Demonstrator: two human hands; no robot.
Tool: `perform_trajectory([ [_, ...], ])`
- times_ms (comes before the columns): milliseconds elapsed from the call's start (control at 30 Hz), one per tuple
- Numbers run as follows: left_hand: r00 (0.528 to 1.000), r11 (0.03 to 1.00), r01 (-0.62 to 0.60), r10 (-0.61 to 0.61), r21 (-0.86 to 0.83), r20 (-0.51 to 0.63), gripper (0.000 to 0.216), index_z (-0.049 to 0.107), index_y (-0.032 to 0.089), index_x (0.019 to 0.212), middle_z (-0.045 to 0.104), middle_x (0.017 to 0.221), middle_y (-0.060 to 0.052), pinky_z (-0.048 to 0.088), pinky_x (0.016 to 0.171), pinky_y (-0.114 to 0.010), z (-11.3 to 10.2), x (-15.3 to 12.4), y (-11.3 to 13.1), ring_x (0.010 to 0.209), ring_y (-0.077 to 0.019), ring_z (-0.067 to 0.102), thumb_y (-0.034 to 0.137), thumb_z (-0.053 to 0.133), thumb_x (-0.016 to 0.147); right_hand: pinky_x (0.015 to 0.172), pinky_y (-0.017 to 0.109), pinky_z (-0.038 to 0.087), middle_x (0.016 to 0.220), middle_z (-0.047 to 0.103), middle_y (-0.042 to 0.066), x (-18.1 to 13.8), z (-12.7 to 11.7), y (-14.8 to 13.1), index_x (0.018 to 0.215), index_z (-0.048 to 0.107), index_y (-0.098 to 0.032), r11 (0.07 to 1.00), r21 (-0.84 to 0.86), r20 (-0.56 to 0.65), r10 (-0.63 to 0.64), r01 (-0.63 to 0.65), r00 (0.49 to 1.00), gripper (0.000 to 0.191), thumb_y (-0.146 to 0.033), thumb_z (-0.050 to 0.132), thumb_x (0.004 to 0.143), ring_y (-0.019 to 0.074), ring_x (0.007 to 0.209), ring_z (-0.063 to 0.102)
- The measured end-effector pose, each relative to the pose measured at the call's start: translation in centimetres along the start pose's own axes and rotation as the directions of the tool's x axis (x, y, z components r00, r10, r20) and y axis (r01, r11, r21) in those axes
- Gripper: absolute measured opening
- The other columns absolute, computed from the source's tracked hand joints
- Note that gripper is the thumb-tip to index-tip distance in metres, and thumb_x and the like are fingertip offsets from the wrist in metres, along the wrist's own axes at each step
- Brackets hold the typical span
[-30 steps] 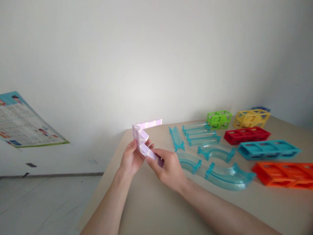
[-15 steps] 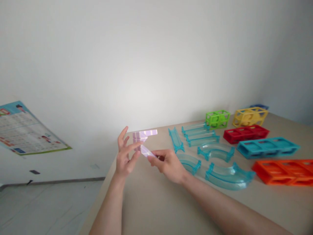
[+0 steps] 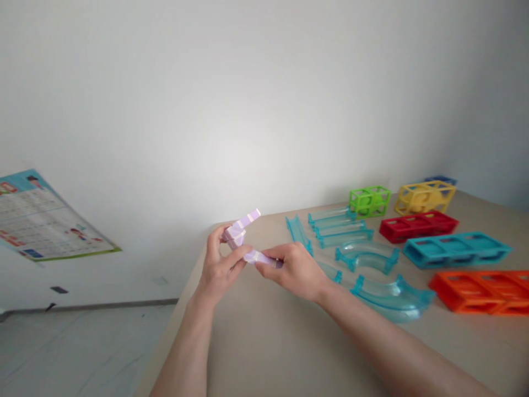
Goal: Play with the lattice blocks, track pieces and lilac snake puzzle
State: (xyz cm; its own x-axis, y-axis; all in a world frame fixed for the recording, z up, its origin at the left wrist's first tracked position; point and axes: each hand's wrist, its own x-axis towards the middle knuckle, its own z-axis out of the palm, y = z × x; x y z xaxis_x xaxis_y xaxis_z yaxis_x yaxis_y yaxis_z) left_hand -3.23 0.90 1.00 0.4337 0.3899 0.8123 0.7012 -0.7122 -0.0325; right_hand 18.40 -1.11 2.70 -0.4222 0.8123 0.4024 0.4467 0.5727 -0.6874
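Observation:
A light purple twisty snake puzzle (image 3: 236, 235), with pale bands between its segments, is held above the near left part of the table. It is bent, with one arm pointing up to the right and the other running down to the right. My left hand (image 3: 218, 267) is closed on its middle, fingers behind and thumb in front. The lower right end is pinched between the thumb and fingers of my right hand (image 3: 294, 271). Parts of the puzzle are hidden by my fingers.
On the table (image 3: 256, 336), right of my hands, lie straight clear-blue tracks (image 3: 345, 238) and curved ones (image 3: 394, 298). Further right stand green (image 3: 370, 201), yellow (image 3: 425, 197), red (image 3: 418, 226), teal (image 3: 457, 250) and orange (image 3: 481, 292) frame blocks. A poster (image 3: 49, 220) hangs left.
My left fingers have closed around the puzzle's middle, where they were spread before. The puzzle has turned, its upper arm now slanting upward. My right hand has shifted slightly right, still gripping its end.

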Motion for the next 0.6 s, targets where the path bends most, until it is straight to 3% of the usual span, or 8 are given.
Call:
perform_trajectory([
  [133, 0.999, 0.996, 0.05, -0.049, 0.079, -0.016, 0.03, 0.07, 0.028, 0.098, 0.035, 0.133, -0.008, 0.049, 0.086, -0.039, 0.4, 0.0, 0.5, 0.118, -0.0265, 0.044, 0.007, 0.066, 0.076, 0.052, 0.025, 0.02, 0.057, 0.05, -0.003, -0.4, 0.5, -0.5, 0.063, 0.057, -0.018, 0.969, -0.245, -0.12, -0.017, -0.013, 0.993, 0.028, -0.033, 0.054, 0.086, 0.0074, 0.051, 0.04],
  [333, 0.977, 0.963, 0.199, -0.181, 0.184, -0.112, 0.028, 0.071, 0.03, 0.1, 0.036, 0.128, -0.01, 0.043, 0.092, -0.048, 2.0, 0.5, 2.8, 0.116, -0.0302, 0.04, 0.013, 0.064, 0.08, 0.052, 0.029, 0.02, 0.069, 0.064, 0.003, -0.5, 1.9, 0.1, 0.076, 0.062, -0.02, 0.843, -0.522, -0.292, -0.032, -0.132, 0.956, 0.02, -0.032, 0.053, 0.089, 0.0127, 0.055, 0.055],
  [467, 0.934, 0.921, 0.331, -0.288, 0.208, -0.211, 0.027, 0.071, 0.029, 0.108, 0.036, 0.126, -0.012, 0.04, 0.093, -0.049, 3.4, 0.9, 4.6, 0.115, -0.0311, 0.039, 0.019, 0.062, 0.084, 0.053, 0.027, 0.026, 0.075, 0.065, 0.005, -0.5, 2.3, 0.4, 0.085, 0.063, -0.021, 0.815, -0.554, -0.383, -0.065, -0.173, 0.921, 0.017, -0.029, 0.051, 0.092, 0.0162, 0.066, 0.061],
  [600, 0.929, 0.924, 0.328, -0.277, 0.199, -0.247, 0.03, 0.07, 0.028, 0.111, 0.034, 0.129, -0.012, 0.042, 0.091, -0.044, 3.7, 0.8, 5.0, 0.116, -0.0299, 0.038, 0.018, 0.062, 0.083, 0.057, 0.026, 0.034, 0.082, 0.066, 0.007, -0.7, 2.2, 0.1, 0.098, 0.064, -0.02, 0.869, -0.462, -0.438, -0.052, -0.175, 0.898, 0.017, -0.032, 0.053, 0.091, 0.019, 0.076, 0.064],
])
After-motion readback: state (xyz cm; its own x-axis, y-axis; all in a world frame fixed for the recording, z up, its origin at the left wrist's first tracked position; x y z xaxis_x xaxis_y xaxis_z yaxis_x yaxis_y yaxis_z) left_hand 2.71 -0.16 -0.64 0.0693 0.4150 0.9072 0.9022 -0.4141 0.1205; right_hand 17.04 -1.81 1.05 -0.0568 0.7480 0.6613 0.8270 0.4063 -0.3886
